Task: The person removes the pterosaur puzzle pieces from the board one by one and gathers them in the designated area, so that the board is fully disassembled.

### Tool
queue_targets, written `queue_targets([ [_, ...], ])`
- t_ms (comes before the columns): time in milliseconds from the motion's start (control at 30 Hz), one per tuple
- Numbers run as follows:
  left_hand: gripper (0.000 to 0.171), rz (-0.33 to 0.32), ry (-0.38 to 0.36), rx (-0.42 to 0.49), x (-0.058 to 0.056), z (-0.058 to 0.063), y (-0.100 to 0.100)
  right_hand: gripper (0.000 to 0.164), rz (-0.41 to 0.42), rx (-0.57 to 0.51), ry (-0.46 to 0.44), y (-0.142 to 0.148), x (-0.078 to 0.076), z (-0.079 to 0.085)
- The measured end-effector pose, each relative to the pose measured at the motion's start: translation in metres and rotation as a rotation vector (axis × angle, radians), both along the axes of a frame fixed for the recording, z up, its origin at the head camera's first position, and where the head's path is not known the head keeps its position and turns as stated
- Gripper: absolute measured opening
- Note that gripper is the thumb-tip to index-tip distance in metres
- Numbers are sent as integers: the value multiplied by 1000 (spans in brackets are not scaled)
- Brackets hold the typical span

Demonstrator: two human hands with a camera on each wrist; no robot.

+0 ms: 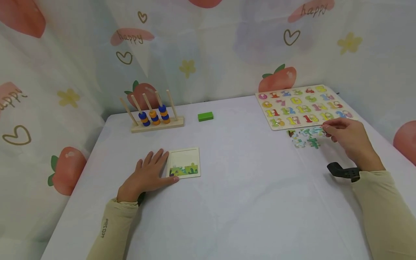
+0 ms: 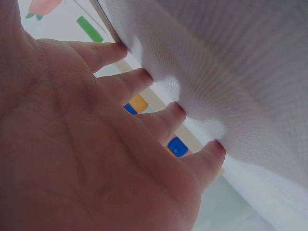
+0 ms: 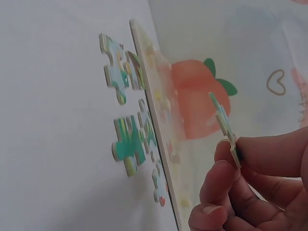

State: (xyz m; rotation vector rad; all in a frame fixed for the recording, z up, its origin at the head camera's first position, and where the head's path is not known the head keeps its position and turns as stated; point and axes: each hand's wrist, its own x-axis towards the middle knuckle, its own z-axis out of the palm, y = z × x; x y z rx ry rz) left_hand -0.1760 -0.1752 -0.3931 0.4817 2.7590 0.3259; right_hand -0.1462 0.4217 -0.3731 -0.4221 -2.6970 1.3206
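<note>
My right hand [image 1: 350, 137] pinches a jigsaw piece [image 3: 224, 122] between thumb and fingers, lifted off the table in the right wrist view. Beneath it, several loose jigsaw pieces [image 3: 127, 144] lie along the near edge of the number board [image 1: 299, 104]. On the left, my left hand [image 1: 147, 177] lies with fingers spread and fingertips on the cloth. Its thumb reaches the lower edge of a small square puzzle tray [image 1: 184, 157], and its fingers are beside the tray's left edge. Green pieces [image 1: 185, 170] fill the tray's bottom strip.
At the back left stands a wooden peg stand [image 1: 157, 124] with blue and orange rings on three of its pegs. A green block [image 1: 205, 116] lies right of it. Behind the table hangs a printed curtain [image 1: 221, 47]; a white cloth [image 1: 240, 202] covers the table.
</note>
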Motion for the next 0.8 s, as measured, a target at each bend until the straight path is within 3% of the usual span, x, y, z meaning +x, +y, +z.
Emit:
queue_targets([
  [333,107,3,8,13,-3,6,2,65,-38,76,-81,25,6,5],
  [567,108,-30,31,21,-11,-1,7,57,-80,160,-112,39,17,-1],
  [800,108,-51,24,12,-16,-5,15,56,-110,154,-143,55,27,-14],
])
